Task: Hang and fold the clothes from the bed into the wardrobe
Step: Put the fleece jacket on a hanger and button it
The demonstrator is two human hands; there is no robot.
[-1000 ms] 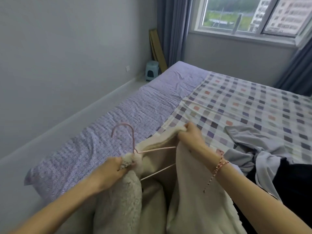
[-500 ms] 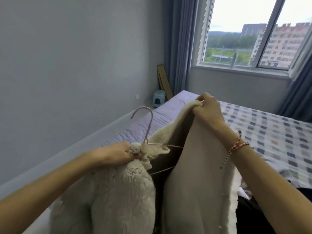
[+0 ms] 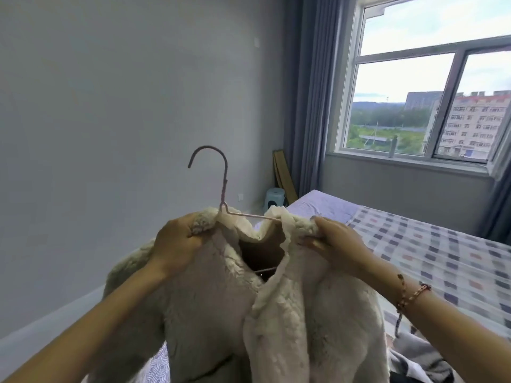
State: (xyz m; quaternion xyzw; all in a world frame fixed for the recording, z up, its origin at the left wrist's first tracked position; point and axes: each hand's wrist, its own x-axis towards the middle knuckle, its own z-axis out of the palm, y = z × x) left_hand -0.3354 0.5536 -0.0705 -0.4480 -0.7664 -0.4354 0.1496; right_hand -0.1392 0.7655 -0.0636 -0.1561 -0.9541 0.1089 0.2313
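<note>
A cream fleece jacket (image 3: 210,308) hangs open-fronted on a pink wire hanger (image 3: 224,186), held up in front of me above the bed (image 3: 431,252). My left hand (image 3: 177,241) grips the jacket's left shoulder over the hanger's end. My right hand (image 3: 334,244) grips the right shoulder and collar. The hanger's hook stands upright between my hands. A grey garment (image 3: 420,360) lies on the bed at the lower right, partly hidden by my arm.
The bed carries a checked sheet and a purple patterned one (image 3: 318,205). A grey wall (image 3: 110,134) stands to the left. A small blue stool (image 3: 273,199) and a leaning board (image 3: 283,175) sit in the far corner by the curtain (image 3: 307,106) and window (image 3: 431,106).
Both hands have lifted the jacket and hanger well above the bed. My right hand pulled the right shoulder over the hanger's end, and my view has tilted up toward the window.
</note>
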